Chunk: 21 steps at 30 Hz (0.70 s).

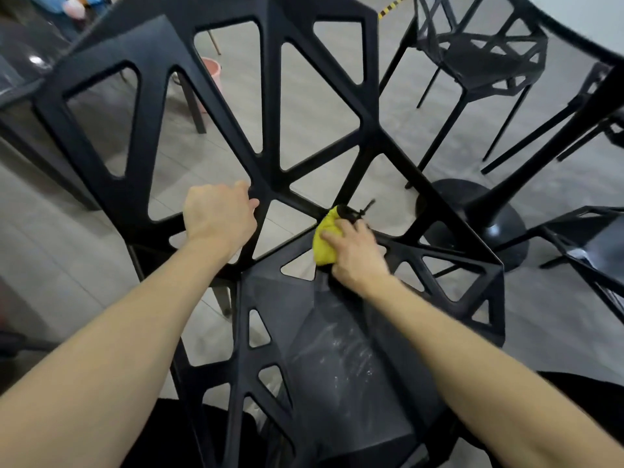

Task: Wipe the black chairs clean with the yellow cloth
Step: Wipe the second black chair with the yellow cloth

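My right hand (pixel 356 253) presses the bunched cloth (pixel 325 243) onto the chair (pixel 270 184), fingers curled round it, while my left hand (pixel 219 217) grips a strut.

The near black chair (pixel 270 136) fills the middle, and its bars have big open holes a hand could fit through. Right of it stand a round table base (pixel 472 228) and another chair (pixel 479 59). Bare floor (pixel 422 109) lies between them.
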Each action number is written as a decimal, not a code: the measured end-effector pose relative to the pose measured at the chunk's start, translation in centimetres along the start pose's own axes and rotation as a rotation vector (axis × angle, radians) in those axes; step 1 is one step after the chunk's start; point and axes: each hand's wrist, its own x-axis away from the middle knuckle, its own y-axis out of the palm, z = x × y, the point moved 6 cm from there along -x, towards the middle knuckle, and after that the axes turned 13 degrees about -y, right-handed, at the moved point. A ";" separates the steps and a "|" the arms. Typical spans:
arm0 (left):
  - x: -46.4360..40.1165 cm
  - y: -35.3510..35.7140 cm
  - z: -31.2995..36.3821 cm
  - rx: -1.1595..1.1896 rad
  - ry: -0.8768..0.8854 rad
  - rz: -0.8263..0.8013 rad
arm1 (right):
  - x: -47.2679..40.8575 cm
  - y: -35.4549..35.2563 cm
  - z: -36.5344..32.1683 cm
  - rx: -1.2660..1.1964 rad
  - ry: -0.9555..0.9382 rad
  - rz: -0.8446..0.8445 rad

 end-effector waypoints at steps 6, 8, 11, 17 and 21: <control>-0.1 0.1 0.1 -0.002 -0.013 0.014 | 0.2 0.1 -1.8 -0.016 0.058 0.055; -0.1 0.1 0.2 0.004 -0.009 0.020 | 0.6 0.1 -0.9 0.030 0.066 0.091; 0.0 0.2 0.2 0.020 -0.015 0.020 | -0.8 1.5 -2.2 0.073 0.093 0.080; -0.2 0.1 0.0 0.015 -0.008 -0.006 | 3.1 0.3 1.4 0.043 0.038 0.153; 0.1 0.4 0.1 -0.001 -0.019 0.017 | 8.5 -0.5 5.4 0.123 0.153 0.253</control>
